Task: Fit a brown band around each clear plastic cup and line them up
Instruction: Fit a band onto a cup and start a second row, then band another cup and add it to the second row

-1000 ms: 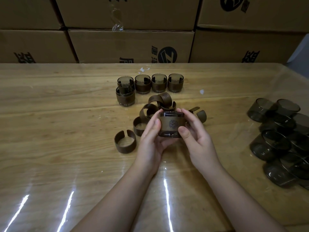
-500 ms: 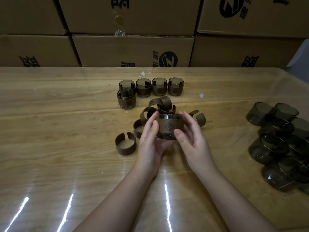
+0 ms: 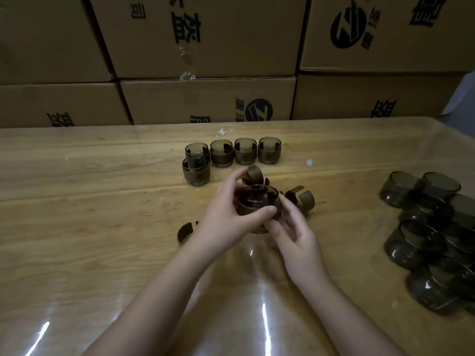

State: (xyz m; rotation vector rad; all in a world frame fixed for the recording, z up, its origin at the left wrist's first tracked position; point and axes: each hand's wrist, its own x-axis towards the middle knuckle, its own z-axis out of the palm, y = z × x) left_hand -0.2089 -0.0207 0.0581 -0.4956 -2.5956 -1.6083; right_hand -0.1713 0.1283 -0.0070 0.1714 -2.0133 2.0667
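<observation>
Held up off the table (image 3: 102, 227), near its middle and mouth upward: a banded cup (image 3: 258, 201) of smoky clear plastic, brown band wrapped round its wall. Gripped from the left by the left hand (image 3: 226, 217), thumb laid across the near side of the band, fingers curled over the far rim. Cradled low on the right by the right hand (image 3: 295, 237), fingers curled against the right wall, thumb tucked in at the base, pinching the cup's lower side.

Scattered on the wood just behind and beside the cup: loose brown bands (image 3: 302, 199), open C-shapes, one curled on edge behind the left fingers, one just right of the cup, one partly hidden behind the left wrist.

Farther back, upright and side by side from left to right: a row of four banded cups (image 3: 245, 151). Directly in front of the leftmost, very close or touching (cannot tell which): a fifth banded cup (image 3: 196, 173).

Well off to the right, heaped on their sides and overlapping: bare clear cups (image 3: 424, 227).

Between row and heap, lying alone: a small white scrap (image 3: 309, 162). Over the tabletop, a glossy clear sheet streaked with bright reflections near the forearms. Beyond the far edge, stacked high: cardboard boxes (image 3: 205, 98) printed with black marks.
</observation>
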